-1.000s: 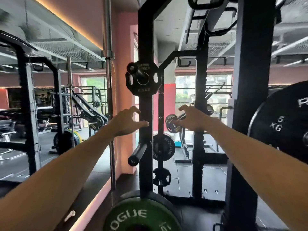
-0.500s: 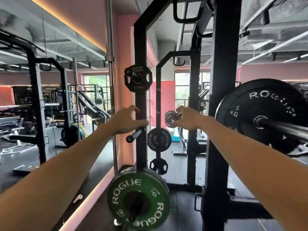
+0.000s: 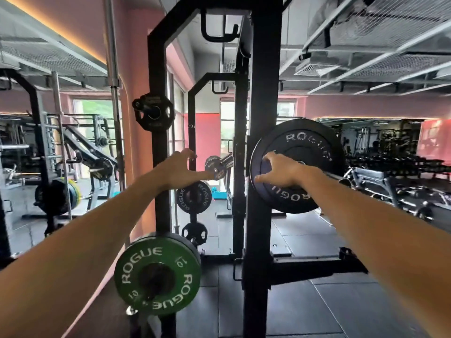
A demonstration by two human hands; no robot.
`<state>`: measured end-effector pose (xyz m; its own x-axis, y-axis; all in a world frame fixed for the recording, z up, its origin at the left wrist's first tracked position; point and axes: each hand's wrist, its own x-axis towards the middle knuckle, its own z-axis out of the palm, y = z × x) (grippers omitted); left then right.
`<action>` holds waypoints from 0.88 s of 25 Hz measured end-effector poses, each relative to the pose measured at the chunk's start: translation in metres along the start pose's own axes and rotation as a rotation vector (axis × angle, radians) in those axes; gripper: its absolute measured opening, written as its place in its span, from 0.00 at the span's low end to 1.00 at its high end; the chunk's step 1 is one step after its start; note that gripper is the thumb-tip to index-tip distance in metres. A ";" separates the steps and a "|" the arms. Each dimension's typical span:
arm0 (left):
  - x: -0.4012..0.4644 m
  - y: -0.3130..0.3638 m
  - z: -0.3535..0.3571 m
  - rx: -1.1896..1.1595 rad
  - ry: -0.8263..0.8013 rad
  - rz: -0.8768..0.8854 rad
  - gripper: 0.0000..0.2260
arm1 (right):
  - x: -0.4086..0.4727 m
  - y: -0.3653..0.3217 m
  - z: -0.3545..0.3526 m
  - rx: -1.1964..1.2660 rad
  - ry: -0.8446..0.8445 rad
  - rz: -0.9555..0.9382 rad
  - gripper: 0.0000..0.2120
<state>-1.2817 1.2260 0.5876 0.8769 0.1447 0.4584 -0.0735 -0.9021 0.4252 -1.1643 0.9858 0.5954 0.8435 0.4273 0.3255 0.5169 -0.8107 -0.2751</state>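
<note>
1. Barbell (image 3: pixel 114 93), bare steel, stood upright against the pink wall.
2. Rear rack upright (image 3: pixel 156 69), black. A small black grip plate (image 3: pixel 153 115) is stored on a peg high up, and a green 10 kg Rogue plate (image 3: pixel 157 274) on a peg near the floor.
3. Left hand (image 3: pixel 180 170), raised in front of that upright. Fingers spread and loosely curled, thumb stretched to the right; it holds nothing.
4. Small black Rogue plate (image 3: pixel 194 196), on a farther post, just below the left hand's thumb in this view.
5. Near rack upright (image 3: pixel 262 142), black, floor to ceiling, standing between the two hands.
6. Right hand (image 3: pixel 280 170), fingers fanned out over the face of item 7, thumb pointing toward its left rim; whether the palm touches cannot be told.
7. Black Rogue bumper plate (image 3: pixel 292 198), vertical, loaded on a racked bar (image 3: pixel 341 178), just right of the near upright.
</note>
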 end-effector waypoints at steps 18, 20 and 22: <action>0.159 0.171 0.202 -0.118 0.014 -0.066 0.24 | 0.051 0.320 -0.083 0.041 0.001 0.153 0.36; 0.182 0.159 0.214 -0.064 0.036 -0.109 0.28 | 0.066 0.342 -0.077 0.109 0.005 0.176 0.34; 0.205 0.145 0.227 -0.007 0.056 -0.177 0.39 | 0.086 0.362 -0.071 0.145 0.040 0.185 0.31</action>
<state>-1.0046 1.0328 0.5666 0.8487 0.3232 0.4186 0.0761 -0.8579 0.5082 -0.9150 0.7005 0.5885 0.9208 0.2582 0.2924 0.3720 -0.8067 -0.4592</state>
